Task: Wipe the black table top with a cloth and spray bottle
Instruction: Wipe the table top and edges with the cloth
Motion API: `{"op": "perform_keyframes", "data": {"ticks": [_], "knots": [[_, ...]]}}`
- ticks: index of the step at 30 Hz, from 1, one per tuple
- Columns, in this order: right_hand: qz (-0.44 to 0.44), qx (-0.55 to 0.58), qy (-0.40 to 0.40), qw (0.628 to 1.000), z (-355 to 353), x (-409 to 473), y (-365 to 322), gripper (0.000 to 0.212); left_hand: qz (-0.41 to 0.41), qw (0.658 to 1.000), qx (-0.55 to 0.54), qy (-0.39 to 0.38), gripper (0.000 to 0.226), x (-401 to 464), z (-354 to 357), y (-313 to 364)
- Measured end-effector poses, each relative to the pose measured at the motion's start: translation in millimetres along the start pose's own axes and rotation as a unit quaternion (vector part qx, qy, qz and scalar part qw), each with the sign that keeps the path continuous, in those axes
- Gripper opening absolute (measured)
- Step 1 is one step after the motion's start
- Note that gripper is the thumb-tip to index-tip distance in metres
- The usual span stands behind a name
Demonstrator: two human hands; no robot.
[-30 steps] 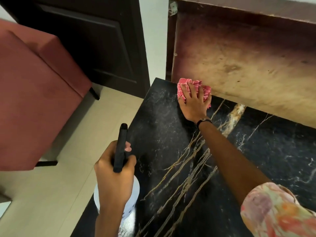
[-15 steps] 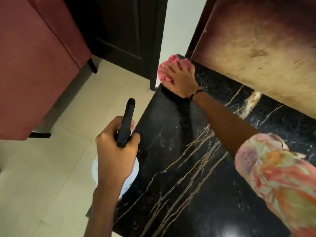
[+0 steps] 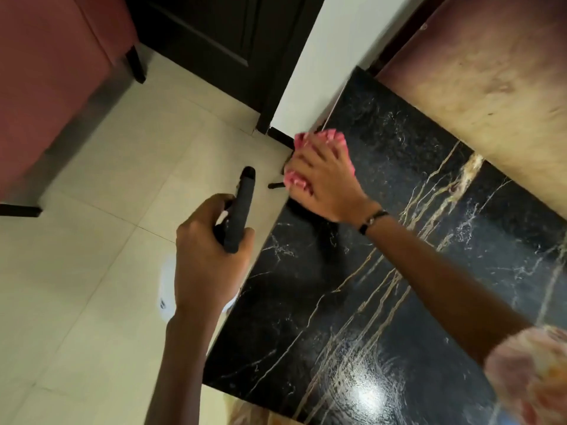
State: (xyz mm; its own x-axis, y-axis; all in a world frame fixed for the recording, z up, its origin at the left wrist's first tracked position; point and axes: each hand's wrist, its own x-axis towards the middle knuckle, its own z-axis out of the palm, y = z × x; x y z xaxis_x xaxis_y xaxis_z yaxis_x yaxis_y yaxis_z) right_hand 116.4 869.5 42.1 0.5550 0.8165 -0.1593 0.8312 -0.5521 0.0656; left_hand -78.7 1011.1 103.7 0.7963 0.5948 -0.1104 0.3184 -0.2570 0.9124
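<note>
The black marble table top [image 3: 383, 302], veined in gold and white, fills the right half of the head view. My right hand [image 3: 325, 182] presses a pink cloth [image 3: 322, 141] flat on the table's left edge, fingers spread over it. My left hand [image 3: 208, 259] is closed around the spray bottle [image 3: 241, 210], whose black head points away from me; its white body [image 3: 165, 289] shows beneath my hand, held over the floor just left of the table edge.
A red upholstered chair [image 3: 52, 96] with dark legs stands at the left on the cream tiled floor [image 3: 92, 302]. A dark door [image 3: 224, 47] and a white wall corner are behind. A worn wooden panel [image 3: 491, 87] borders the table's far side.
My right hand has slid the cloth from the table's far corner toward me along the left edge. My left hand with the bottle has drifted left, off the table and over the floor.
</note>
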Motion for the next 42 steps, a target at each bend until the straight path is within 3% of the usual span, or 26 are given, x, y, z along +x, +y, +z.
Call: {"op": "perform_keyframes", "data": {"ticks": [3,8,11,15,18,22,25,31,34,38,42], "knots": [[-0.031,0.009,-0.031,0.999,-5.2,-0.1,2.8,0.052,-0.003,1.000,0.003,-0.022,0.017,-7.4,0.5,-10.6],[0.073,-0.032,-0.073,0.994,-19.6,61.1,63.3,0.060,-0.018,0.999,0.016,-0.044,0.023,-18.2,-6.5,-25.8],[0.103,-0.066,-0.100,0.987,-20.3,74.2,65.7,0.068,-0.021,0.999,0.014,-0.044,0.022,-24.1,-14.4,-34.4],[0.073,-0.075,-0.123,0.987,-22.8,33.3,2.4,0.071,-0.035,0.999,0.012,-0.033,0.023,-31.6,-24.6,-44.3],[0.035,-0.059,-0.137,0.988,-24.2,-20.6,-72.9,0.055,-0.053,0.998,0.021,-0.012,0.026,-41.5,-30.7,-53.8],[-0.064,0.053,-0.148,0.985,-20.6,-85.7,-155.1,0.042,-0.074,0.997,0.014,0.007,0.026,-63.6,-37.5,-65.2],[-0.102,0.078,-0.159,0.979,-20.5,-82.9,-145.6,0.044,-0.110,0.994,0.011,0.016,0.031,-83.7,-40.2,-73.7],[-0.023,-0.001,-0.122,0.992,-17.3,-41.5,-98.9,0.059,-0.115,0.993,0.000,0.031,0.028,-110.3,-50.4,-83.1],[-0.035,-0.010,-0.119,0.992,-15.1,-63.1,-132.1,0.056,-0.114,0.993,0.010,0.038,0.028,-124.8,-53.4,-91.2],[-0.093,0.089,-0.120,0.984,-8.7,-125.0,-216.2,0.039,-0.173,0.980,0.003,0.096,0.029,-161.2,-57.6,-95.8],[-0.160,0.119,-0.138,0.970,-5.2,-139.7,-233.3,0.048,-0.208,0.970,-0.007,0.122,0.028,-195.4,-57.5,-93.8]]}}
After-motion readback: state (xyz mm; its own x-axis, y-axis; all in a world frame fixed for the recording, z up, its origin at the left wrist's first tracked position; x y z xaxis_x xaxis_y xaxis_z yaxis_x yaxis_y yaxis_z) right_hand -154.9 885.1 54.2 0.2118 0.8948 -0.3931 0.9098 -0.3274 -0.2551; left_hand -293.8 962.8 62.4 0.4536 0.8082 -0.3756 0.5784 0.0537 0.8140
